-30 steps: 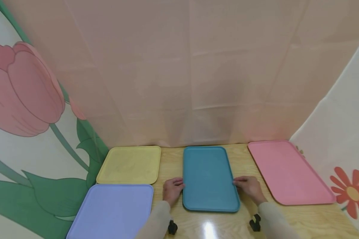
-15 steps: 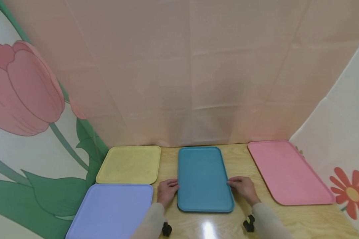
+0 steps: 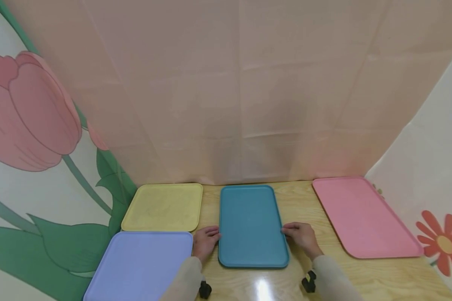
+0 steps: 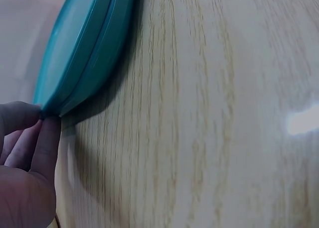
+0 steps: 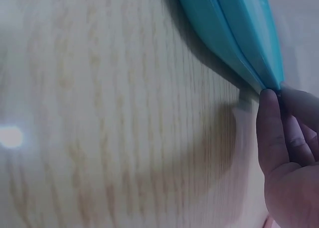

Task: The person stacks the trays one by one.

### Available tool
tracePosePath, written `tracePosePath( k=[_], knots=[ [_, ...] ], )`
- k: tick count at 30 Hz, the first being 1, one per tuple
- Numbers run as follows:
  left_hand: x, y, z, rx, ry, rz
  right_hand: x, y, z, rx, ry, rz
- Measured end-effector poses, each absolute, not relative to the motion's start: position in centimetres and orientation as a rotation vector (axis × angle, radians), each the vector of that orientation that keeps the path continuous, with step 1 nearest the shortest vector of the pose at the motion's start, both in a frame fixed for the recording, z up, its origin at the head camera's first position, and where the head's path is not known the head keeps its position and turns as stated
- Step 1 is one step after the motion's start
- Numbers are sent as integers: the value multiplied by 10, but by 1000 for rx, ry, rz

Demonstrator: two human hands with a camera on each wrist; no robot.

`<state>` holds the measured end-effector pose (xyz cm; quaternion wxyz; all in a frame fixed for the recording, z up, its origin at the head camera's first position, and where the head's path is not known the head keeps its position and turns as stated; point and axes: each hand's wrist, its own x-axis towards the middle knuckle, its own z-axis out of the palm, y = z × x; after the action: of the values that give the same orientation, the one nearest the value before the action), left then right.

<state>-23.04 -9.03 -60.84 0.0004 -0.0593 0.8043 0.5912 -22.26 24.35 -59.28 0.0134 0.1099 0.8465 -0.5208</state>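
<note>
Both hands pinch the long edges of a teal rectangular plastic tray (image 3: 252, 225) with rounded corners – left hand (image 3: 204, 241) one side, right hand (image 3: 300, 236) the other – on the wooden table (image 3: 309, 209), between yellow tray (image 3: 163, 207) and pink tray (image 3: 363, 217).

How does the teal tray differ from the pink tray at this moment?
The teal tray is gripped at its two long edges by the left hand and the right hand; the pink tray is untouched. The teal tray lies mid-table, the pink tray at the right edge. The pink tray looks larger. Both are rectangular, empty, and on the wooden table.
</note>
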Motion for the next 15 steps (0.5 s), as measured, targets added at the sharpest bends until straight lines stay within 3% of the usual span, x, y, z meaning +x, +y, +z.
tracePosePath(
  k=[15],
  knots=[
    [-231, -94, -605, -160, 2525, 1792, -230, 284, -579, 324, 2679, -1518]
  ],
)
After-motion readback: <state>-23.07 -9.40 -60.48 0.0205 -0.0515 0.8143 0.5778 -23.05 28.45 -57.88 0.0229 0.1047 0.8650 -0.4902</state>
